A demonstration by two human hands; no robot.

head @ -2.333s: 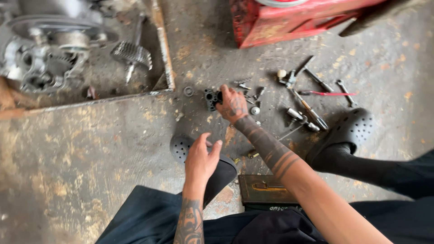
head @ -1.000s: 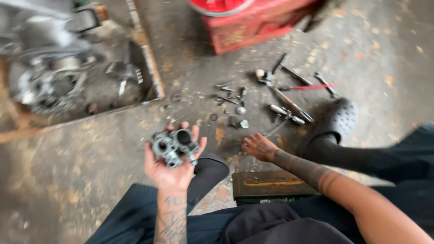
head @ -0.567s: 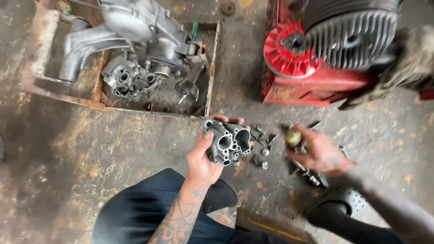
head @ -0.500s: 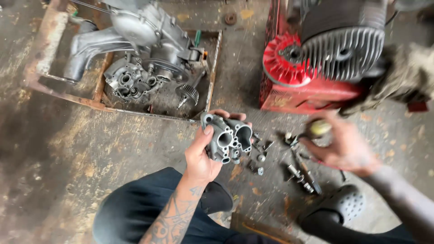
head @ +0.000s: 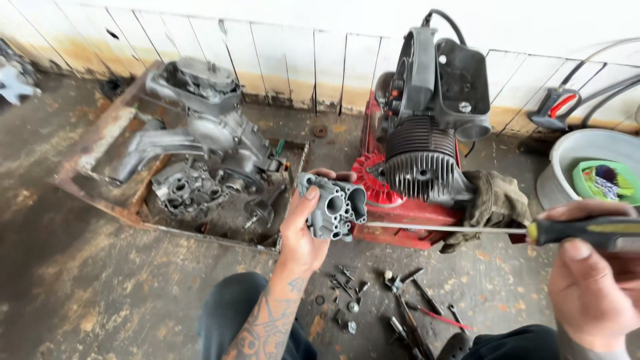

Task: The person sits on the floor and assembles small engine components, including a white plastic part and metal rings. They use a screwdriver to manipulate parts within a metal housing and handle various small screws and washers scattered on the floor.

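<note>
holding grey carburetor body (head: 333,207) in left hand (head: 303,233) grip | right hand (head: 590,287) grip clasps screwdriver (head: 527,231), tip touching body

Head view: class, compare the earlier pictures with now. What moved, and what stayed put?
The right hand left the floor tools and rose holding a screwdriver, its tip toward the grey carburettor body, which the left hand lifted earlier and still holds. The loose tools stayed.

We record a stained, worn concrete floor (head: 87,293) under even daylight, and along its far edge a white plank wall (head: 280,50) with a yellowed, grimy base. We note a rusty metal tray (head: 100,193) at the floor's left and a grey basin (head: 567,160) at its right edge.
</note>
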